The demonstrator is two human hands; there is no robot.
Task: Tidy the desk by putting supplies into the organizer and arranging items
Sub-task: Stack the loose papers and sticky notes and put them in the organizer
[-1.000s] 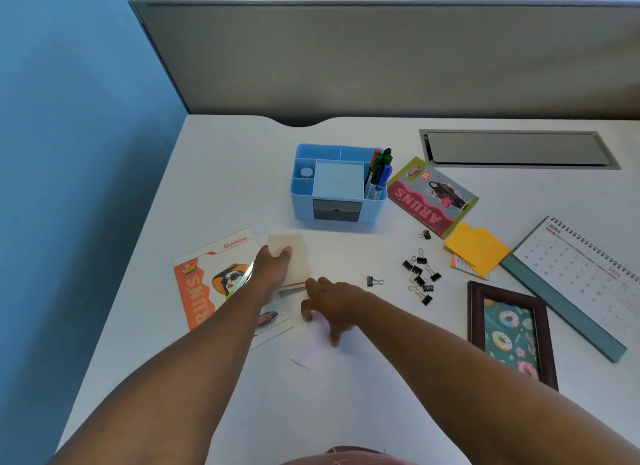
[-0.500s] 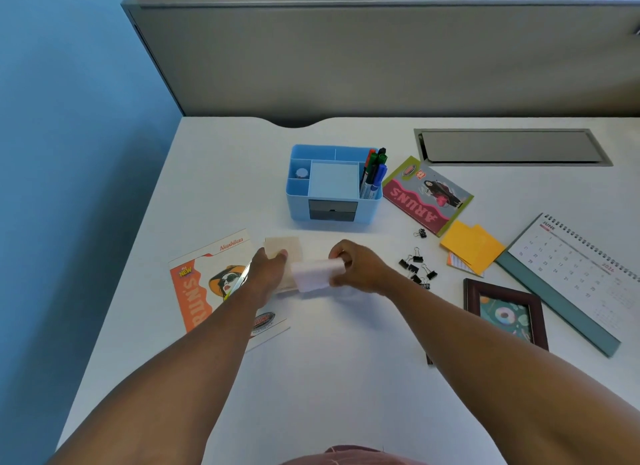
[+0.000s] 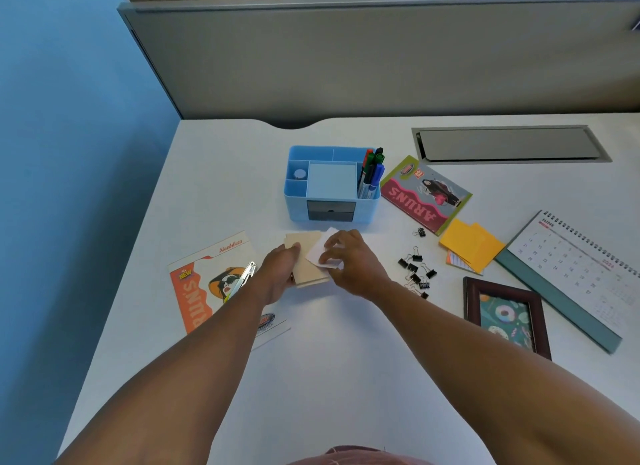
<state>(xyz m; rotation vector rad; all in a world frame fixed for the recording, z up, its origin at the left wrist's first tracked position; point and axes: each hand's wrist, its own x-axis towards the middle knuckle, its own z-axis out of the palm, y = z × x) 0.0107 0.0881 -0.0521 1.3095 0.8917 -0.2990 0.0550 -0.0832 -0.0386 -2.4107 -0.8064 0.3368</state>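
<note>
A blue desk organizer [image 3: 298, 204] stands mid-desk, with markers [image 3: 372, 173] in its right slot and a blue note pad on top. Just in front of it lies a beige note pad [image 3: 306, 256]. My left hand [image 3: 277, 274] holds the pad's left edge. My right hand [image 3: 353, 260] pinches a pale pink paper note [image 3: 320, 253] and holds it down on the beige pad's right side. Several black binder clips [image 3: 415, 270] lie loose to the right.
An orange flyer [image 3: 207, 284] with a metal clip on it lies under my left forearm. To the right are a pink-green flyer [image 3: 426, 194], yellow sticky notes [image 3: 471, 246], a desk calendar [image 3: 571, 270] and a dark picture frame [image 3: 505, 315]. A grey cable hatch [image 3: 509, 145] sits at the back.
My right hand picked the pale note off the desk near me and carried it forward onto the beige pad. My left hand stayed on the pad.
</note>
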